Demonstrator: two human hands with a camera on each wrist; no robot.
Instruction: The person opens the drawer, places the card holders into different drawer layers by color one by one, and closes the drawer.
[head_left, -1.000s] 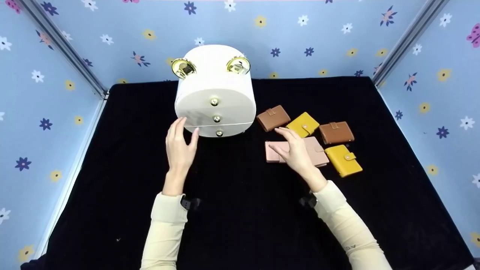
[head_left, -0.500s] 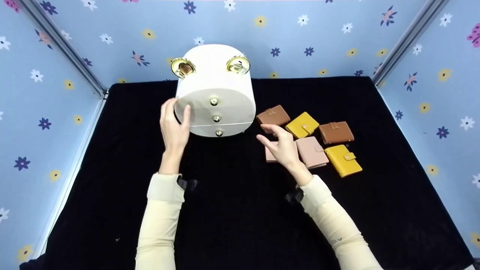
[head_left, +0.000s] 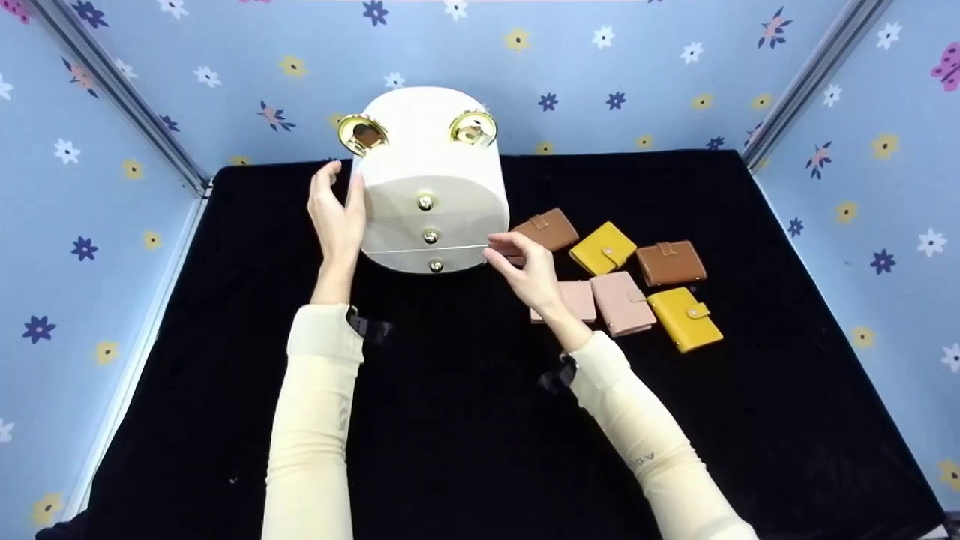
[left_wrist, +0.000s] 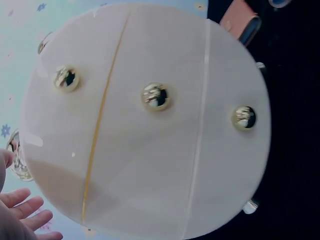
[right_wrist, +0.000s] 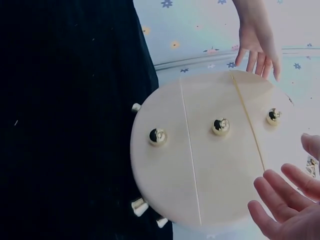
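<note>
A white rounded drawer box (head_left: 433, 217) stands at the back of the black cloth, with round gold knobs (left_wrist: 156, 96) down its front and two gold ear-shaped pieces (head_left: 474, 129) on top. Beside its left wall is my left hand (head_left: 336, 225), thumb near the front edge and fingers reaching back; contact is unclear. My right hand (head_left: 534, 277) hovers at the lower right corner, thumb and fingers apart and holding nothing. In the right wrist view, both the left hand (right_wrist: 257, 40) and the right hand (right_wrist: 287, 205) flank the box with fingers extended.
Right of the box lie small snap wallets: brown ones (head_left: 671, 262), yellow ones (head_left: 684, 319) and pink ones (head_left: 622, 302). Black cloth (head_left: 450, 420) covers the table. Flowered blue panels (head_left: 675, 82) stand behind and at both sides.
My left hand has moved up and back along the box's left side. My right hand has gone left from over the pink wallets to the box's lower right corner.
</note>
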